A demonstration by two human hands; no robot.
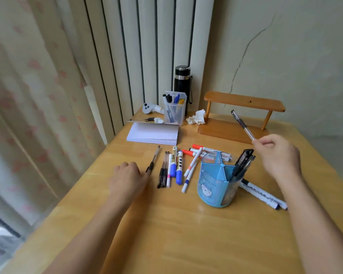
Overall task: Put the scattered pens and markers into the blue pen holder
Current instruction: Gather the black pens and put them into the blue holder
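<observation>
Black-capped clear gel pen [242,124], pinched at its tip by the right hand [275,153], should be tipped upright over the blue plastic pen holder [216,184], while the left hand [127,175] closes on a black pen [152,162].

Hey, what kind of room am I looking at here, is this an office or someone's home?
Probably a home desk or study corner rather than an office: a wooden table pushed against a curtained window, with a thermos, a small wooden shelf and crumpled tissue among the pens.
</observation>
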